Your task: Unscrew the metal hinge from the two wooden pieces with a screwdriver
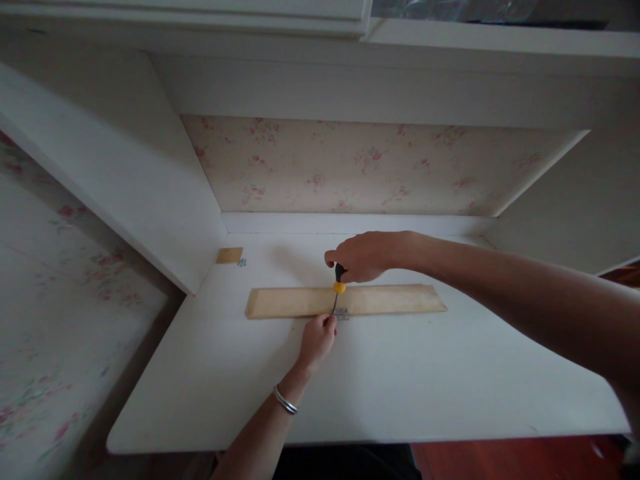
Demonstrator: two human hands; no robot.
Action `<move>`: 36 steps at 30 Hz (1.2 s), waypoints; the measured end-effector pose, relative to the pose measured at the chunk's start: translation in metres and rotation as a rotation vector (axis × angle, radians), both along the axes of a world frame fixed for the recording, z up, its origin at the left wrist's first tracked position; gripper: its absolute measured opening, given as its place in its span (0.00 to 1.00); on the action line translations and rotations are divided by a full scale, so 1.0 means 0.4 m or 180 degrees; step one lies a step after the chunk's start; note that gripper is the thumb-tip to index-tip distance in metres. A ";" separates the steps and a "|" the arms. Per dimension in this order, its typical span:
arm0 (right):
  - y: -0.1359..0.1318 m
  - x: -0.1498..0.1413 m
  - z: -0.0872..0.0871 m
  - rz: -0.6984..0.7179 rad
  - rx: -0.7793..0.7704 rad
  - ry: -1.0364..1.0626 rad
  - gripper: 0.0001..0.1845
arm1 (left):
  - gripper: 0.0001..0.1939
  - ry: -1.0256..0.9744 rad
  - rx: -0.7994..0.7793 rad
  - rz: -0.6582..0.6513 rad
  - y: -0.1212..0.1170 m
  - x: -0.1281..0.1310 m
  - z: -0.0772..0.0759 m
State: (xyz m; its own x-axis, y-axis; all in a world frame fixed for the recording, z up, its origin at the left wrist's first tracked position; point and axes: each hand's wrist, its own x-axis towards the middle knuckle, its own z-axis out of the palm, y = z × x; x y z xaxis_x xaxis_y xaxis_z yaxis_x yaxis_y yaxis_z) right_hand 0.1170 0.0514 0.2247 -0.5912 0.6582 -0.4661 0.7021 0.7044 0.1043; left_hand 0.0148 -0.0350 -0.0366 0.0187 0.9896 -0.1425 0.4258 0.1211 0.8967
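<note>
Wooden strip [395, 299], flat; metal-shafted screwdriver [339, 287] in right hand [367, 255].

The long strip [290, 302] is made of pale wood, left bare and matt, and the same dull grain-coloured finish is shown by the small block [229, 255]. The screwdriver [339, 287] is fitted with a handle of black and yellow plastic and a metal shaft. Grey metal is seen in the hinge [342, 312], polished metal in the bracelet [285, 400]. The desktop [400, 380] is finished smooth and white; the wall [370, 167] is covered with matt, flowered paper. The dim red floor [460, 460] is perhaps varnished.
</note>
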 end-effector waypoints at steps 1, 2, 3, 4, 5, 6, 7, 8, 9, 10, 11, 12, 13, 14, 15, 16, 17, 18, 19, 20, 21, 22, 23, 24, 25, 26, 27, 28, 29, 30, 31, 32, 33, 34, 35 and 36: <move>-0.001 -0.001 0.003 0.0005 -0.0025 0.0020 0.32 | 0.19 0.0012 -0.0009 -0.0008 0.000 0.000 0.000; -0.003 -0.002 0.005 -0.0078 -0.0009 -0.0005 0.33 | 0.19 0.0024 -0.0022 -0.0013 0.001 0.000 0.001; -0.004 -0.004 0.007 -0.0216 0.0043 -0.0063 0.34 | 0.19 0.0028 -0.0038 -0.0015 0.001 0.000 0.002; -0.005 -0.006 0.007 -0.0354 0.0113 -0.0135 0.35 | 0.19 0.0030 -0.0058 -0.0011 0.001 0.000 0.003; -0.005 -0.008 0.007 -0.0452 0.0180 -0.0204 0.36 | 0.20 0.0026 -0.0079 -0.0004 0.001 0.000 0.004; -0.005 -0.008 0.005 -0.0461 0.0224 -0.0233 0.36 | 0.20 0.0010 -0.0094 -0.0005 0.002 0.000 0.005; -0.003 -0.006 0.002 -0.0374 0.0221 -0.0213 0.33 | 0.20 -0.0006 -0.0108 -0.0010 0.002 0.000 0.005; -0.002 -0.004 0.000 -0.0222 0.0177 -0.0145 0.29 | 0.20 -0.0019 -0.0119 -0.0016 0.002 0.000 0.005; 0.000 -0.001 -0.002 -0.0060 0.0095 -0.0058 0.26 | 0.20 -0.0023 -0.0128 -0.0020 0.002 0.000 0.005; 0.001 0.002 -0.003 0.0069 0.0009 0.0022 0.26 | 0.20 -0.0021 -0.0138 -0.0021 0.002 0.000 0.004; 0.000 0.004 -0.004 0.0122 -0.0038 0.0071 0.28 | 0.20 -0.0016 -0.0145 -0.0020 0.003 0.000 0.004; -0.001 0.005 -0.004 0.0076 -0.0029 0.0067 0.30 | 0.20 -0.0011 -0.0152 -0.0016 0.003 0.001 0.003; -0.002 0.004 -0.003 -0.0047 0.0026 0.0011 0.31 | 0.20 -0.0014 -0.0160 -0.0013 0.003 0.001 0.002; -0.004 0.004 -0.002 -0.0187 0.0117 -0.0063 0.33 | 0.20 -0.0023 -0.0168 -0.0008 0.003 0.001 0.001; -0.006 0.003 -0.001 -0.0307 0.0215 -0.0134 0.34 | 0.20 -0.0032 -0.0175 -0.0004 0.003 0.002 0.000; -0.008 0.003 -0.001 -0.0359 0.0277 -0.0176 0.34 | 0.20 -0.0038 -0.0182 -0.0002 0.003 0.002 -0.002; -0.008 0.004 -0.001 -0.0307 0.0262 -0.0169 0.32 | 0.20 -0.0038 -0.0188 -0.0004 0.004 0.002 -0.004; -0.008 0.005 -0.001 -0.0170 0.0187 -0.0120 0.29 | 0.21 -0.0037 -0.0195 -0.0010 0.004 0.001 -0.006; -0.008 0.008 -0.001 -0.0011 0.0086 -0.0055 0.25 | 0.21 -0.0039 -0.0196 -0.0018 0.005 0.001 -0.008; -0.007 0.010 -0.002 0.0108 -0.0002 -0.0005 0.24 | 0.21 -0.0041 -0.0199 -0.0023 0.005 0.001 -0.010; -0.007 0.011 -0.003 0.0151 -0.0044 0.0014 0.25 | 0.20 -0.0045 -0.0203 -0.0022 0.005 0.001 -0.011; -0.008 0.012 -0.004 0.0105 -0.0021 0.0001 0.28 | 0.20 -0.0048 -0.0201 -0.0014 0.006 0.001 -0.012; -0.010 0.011 -0.005 -0.0030 0.0073 -0.0041 0.30 | 0.20 -0.0049 -0.0197 -0.0003 0.006 0.002 -0.012; -0.013 0.009 -0.006 -0.0190 0.0203 -0.0082 0.32 | 0.20 -0.0044 -0.0196 0.0012 0.006 0.002 -0.011; -0.016 0.007 -0.006 -0.0311 0.0321 -0.0108 0.34 | 0.20 -0.0033 -0.0199 0.0026 0.005 0.002 -0.010; -0.019 0.005 -0.006 -0.0364 0.0416 -0.0118 0.35 | 0.20 -0.0018 -0.0210 0.0034 0.005 0.003 -0.009; -0.021 0.003 -0.006 -0.0351 0.0485 -0.0115 0.35 | 0.20 -0.0006 -0.0221 0.0037 0.005 0.003 -0.008; -0.022 0.003 -0.005 -0.0285 0.0511 -0.0101 0.34 | 0.20 0.0002 -0.0234 0.0035 0.005 0.002 -0.007; -0.022 0.004 -0.004 -0.0183 0.0473 -0.0076 0.31 | 0.20 0.0003 -0.0244 0.0031 0.004 0.002 -0.006; -0.022 0.005 -0.003 -0.0071 0.0385 -0.0047 0.27 | 0.20 -0.0002 -0.0245 0.0024 0.004 0.001 -0.006; -0.021 0.007 -0.002 0.0024 0.0298 -0.0014 0.24 | 0.20 -0.0008 -0.0241 0.0020 0.004 0.001 -0.006; -0.020 0.008 -0.002 0.0089 0.0239 0.0022 0.24 | 0.20 -0.0016 -0.0230 0.0018 0.003 0.000 -0.007; -0.019 0.009 -0.002 0.0099 0.0224 0.0042 0.26 | 0.20 -0.0020 -0.0222 0.0020 0.003 0.000 -0.007; -0.019 0.009 -0.003 0.0044 0.0241 0.0037 0.28 | 0.20 -0.0022 -0.0217 0.0020 0.003 0.000 -0.007; -0.020 0.008 -0.004 -0.0070 0.0272 0.0002 0.30 | 0.20 -0.0027 -0.0210 0.0024 0.003 0.000 -0.008; -0.021 0.007 -0.006 -0.0205 0.0313 -0.0049 0.32 | 0.20 -0.0037 -0.0208 0.0025 0.002 0.001 -0.008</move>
